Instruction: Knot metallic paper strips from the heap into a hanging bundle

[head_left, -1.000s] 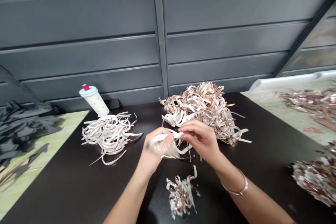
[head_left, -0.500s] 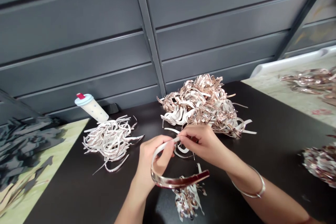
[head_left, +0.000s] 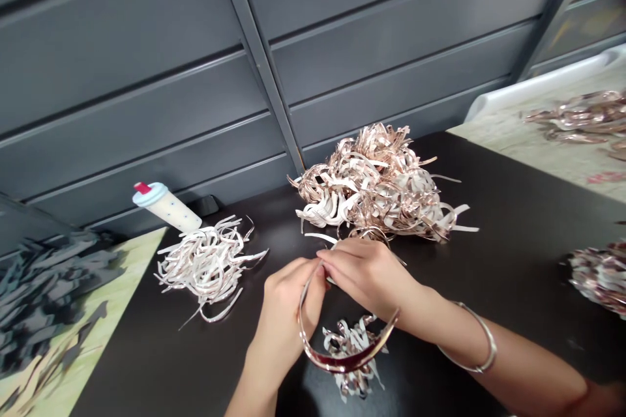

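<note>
The left hand (head_left: 288, 306) and right hand (head_left: 366, 280) are close together, their fingertips (head_left: 320, 267) meeting and pinching the upper end of 1 rose-gold foil-faced strip (head_left: 337, 367) between them. The strip leaves that pinch and bows down past the left palm, its long axis curving in a U below both hands, toward the lower edge of the view. Its other limb rises rightward toward the right wrist, so that end lies nearer the right arm, while the left hand is nearer the pinched limb. Where that far end finishes is hidden behind the wrist.

A silver bangle (head_left: 472, 345) circles the right wrist. Beneath the strip's curve lies a small tuft of curled strips (head_left: 352, 342). Just beyond the right hand sits a large heap of curled foil strips (head_left: 381, 189), and to the left lies a whiter pile (head_left: 205, 267), both on a dark tabletop (head_left: 513, 208). A white dotted bottle (head_left: 166, 207) with a red-tipped blue cap stands behind that pile. Further clumps of foil (head_left: 599, 283) lie at the right edge, against a grey panelled wall (head_left: 122, 98).
</note>
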Action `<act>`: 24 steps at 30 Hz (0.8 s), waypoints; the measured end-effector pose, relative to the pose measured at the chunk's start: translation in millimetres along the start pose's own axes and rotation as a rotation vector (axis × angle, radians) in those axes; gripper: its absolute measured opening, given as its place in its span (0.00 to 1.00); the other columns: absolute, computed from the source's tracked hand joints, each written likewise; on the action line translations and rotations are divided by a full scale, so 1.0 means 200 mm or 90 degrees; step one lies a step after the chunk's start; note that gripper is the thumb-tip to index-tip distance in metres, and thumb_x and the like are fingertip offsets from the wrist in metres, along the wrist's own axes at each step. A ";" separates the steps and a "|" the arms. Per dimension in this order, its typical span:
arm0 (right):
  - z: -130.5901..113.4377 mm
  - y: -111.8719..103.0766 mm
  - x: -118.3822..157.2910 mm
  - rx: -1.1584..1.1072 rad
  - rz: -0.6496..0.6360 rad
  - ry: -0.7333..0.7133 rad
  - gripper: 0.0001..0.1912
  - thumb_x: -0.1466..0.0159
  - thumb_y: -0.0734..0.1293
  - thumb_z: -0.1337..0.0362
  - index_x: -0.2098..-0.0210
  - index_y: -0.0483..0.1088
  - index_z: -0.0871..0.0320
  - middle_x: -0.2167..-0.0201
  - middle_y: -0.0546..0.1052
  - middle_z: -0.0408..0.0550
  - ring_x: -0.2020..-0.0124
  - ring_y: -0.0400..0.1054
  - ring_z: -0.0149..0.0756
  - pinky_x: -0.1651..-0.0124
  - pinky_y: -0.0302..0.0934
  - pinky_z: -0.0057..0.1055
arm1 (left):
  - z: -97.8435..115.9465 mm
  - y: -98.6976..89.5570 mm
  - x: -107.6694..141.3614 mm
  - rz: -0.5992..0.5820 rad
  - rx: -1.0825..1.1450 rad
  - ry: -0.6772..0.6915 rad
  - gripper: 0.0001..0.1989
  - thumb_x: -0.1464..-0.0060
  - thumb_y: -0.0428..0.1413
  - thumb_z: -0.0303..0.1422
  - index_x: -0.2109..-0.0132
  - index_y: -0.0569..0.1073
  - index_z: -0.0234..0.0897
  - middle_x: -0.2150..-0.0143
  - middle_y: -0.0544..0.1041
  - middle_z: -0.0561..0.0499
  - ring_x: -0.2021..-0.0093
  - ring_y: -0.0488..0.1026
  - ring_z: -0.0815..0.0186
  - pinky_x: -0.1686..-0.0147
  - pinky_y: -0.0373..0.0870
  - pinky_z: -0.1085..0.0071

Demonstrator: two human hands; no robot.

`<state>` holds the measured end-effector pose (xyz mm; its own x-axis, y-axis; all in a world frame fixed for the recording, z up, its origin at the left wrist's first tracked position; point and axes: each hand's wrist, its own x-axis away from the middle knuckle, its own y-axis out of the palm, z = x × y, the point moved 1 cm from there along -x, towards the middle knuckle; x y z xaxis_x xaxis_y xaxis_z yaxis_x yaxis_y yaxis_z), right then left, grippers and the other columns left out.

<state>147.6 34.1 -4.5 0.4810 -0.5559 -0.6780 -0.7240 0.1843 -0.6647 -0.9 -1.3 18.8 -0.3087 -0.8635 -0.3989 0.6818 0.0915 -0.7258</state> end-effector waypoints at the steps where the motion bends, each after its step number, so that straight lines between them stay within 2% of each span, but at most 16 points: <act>1: 0.00 0.00 0.00 0.002 0.001 -0.004 0.11 0.37 0.60 0.74 0.71 0.73 0.62 0.75 0.75 0.49 0.75 0.69 0.33 0.70 0.62 0.27 | 0.00 0.01 0.00 0.000 -0.006 0.002 0.15 0.38 0.46 0.27 0.72 0.69 0.34 0.76 0.70 0.52 0.76 0.67 0.71 0.73 0.62 0.75; 7: 0.01 0.01 0.00 -0.055 0.058 0.025 0.14 0.39 0.59 0.74 0.75 0.73 0.61 0.81 0.72 0.45 0.79 0.65 0.31 0.73 0.57 0.26 | 0.01 0.02 0.00 -0.010 0.031 -0.012 0.16 0.38 0.47 0.28 0.73 0.71 0.34 0.76 0.71 0.52 0.76 0.69 0.71 0.73 0.63 0.75; 12: 0.04 -0.02 -0.02 -0.177 0.107 0.066 0.10 0.38 0.62 0.73 0.71 0.74 0.61 0.79 0.75 0.44 0.78 0.67 0.27 0.73 0.59 0.23 | -0.01 0.00 0.01 0.026 0.074 -0.068 0.14 0.38 0.47 0.29 0.70 0.73 0.35 0.75 0.74 0.52 0.75 0.72 0.70 0.72 0.66 0.75; 15: 0.03 -0.01 -0.01 -0.151 0.103 0.046 0.09 0.37 0.63 0.71 0.69 0.75 0.60 0.76 0.76 0.46 0.76 0.69 0.29 0.71 0.61 0.24 | -0.01 0.00 0.01 0.035 0.055 -0.061 0.14 0.38 0.47 0.29 0.70 0.73 0.35 0.75 0.74 0.52 0.76 0.72 0.70 0.72 0.65 0.75; 18: 0.01 0.00 0.01 -0.084 0.089 0.026 0.13 0.35 0.61 0.69 0.72 0.74 0.59 0.75 0.76 0.48 0.74 0.70 0.31 0.68 0.62 0.26 | 0.00 0.00 0.02 0.042 0.015 -0.034 0.14 0.38 0.47 0.28 0.70 0.72 0.34 0.75 0.73 0.52 0.75 0.70 0.71 0.72 0.63 0.75; 24: 0.00 0.00 0.00 -0.019 0.062 0.002 0.18 0.36 0.58 0.72 0.79 0.71 0.60 0.81 0.72 0.46 0.79 0.65 0.30 0.73 0.57 0.26 | 0.02 0.02 0.01 0.013 -0.049 -0.005 0.14 0.38 0.46 0.27 0.72 0.70 0.33 0.76 0.69 0.52 0.76 0.66 0.71 0.75 0.60 0.75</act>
<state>147.8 33.4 -4.7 0.4059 -0.5394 -0.7377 -0.7817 0.2133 -0.5861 4.1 -4.1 17.0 -0.2891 -0.8651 -0.4100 0.6344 0.1476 -0.7588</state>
